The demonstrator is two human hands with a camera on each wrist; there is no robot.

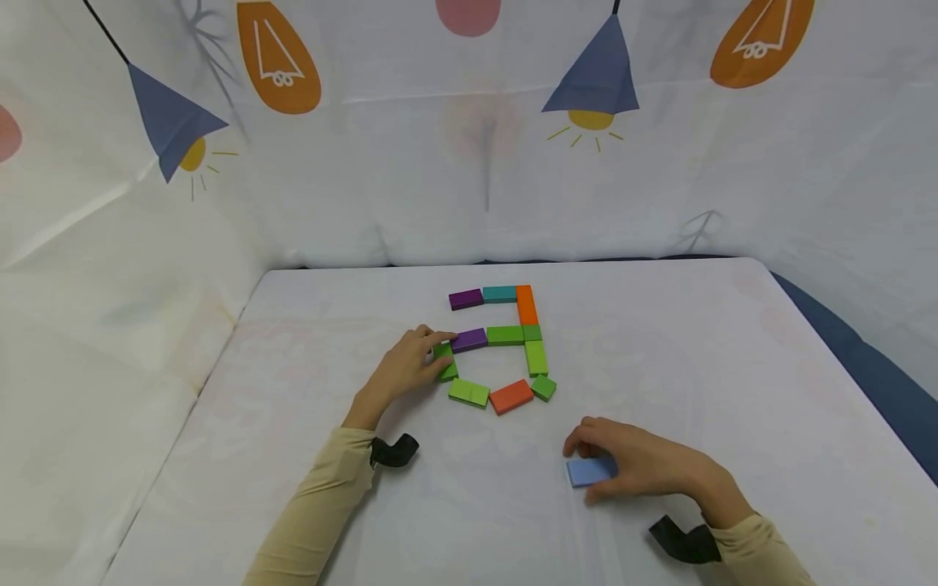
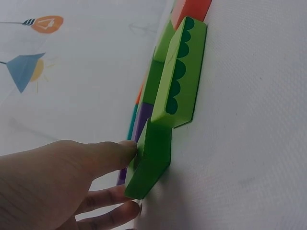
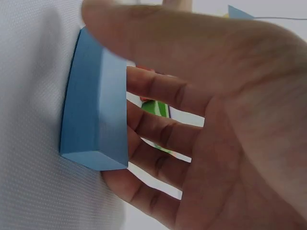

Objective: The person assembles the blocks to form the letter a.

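My left hand [image 1: 410, 365] reaches to the left side of an outline of coloured blocks. Its thumb and fingers pinch a dark green block [image 2: 156, 153], and the index fingertip lies by the purple block [image 1: 470, 340]. A light green block [image 2: 184, 72] with a dark scalloped edge sits just beyond. My right hand [image 1: 645, 458] is apart from the outline, nearer me on the right. Its fingers and thumb curl round a light blue block [image 3: 93, 105], the thumb on the near side and the fingers behind it. The block is close on the white surface.
Several more blocks lie flat in the outline: a dark purple one [image 1: 466, 299], a teal one [image 1: 500, 295], an orange one [image 1: 527, 305] and a red-orange one [image 1: 511, 397]. The white table [image 1: 330, 301] backs onto a printed white cloth [image 1: 410, 187].
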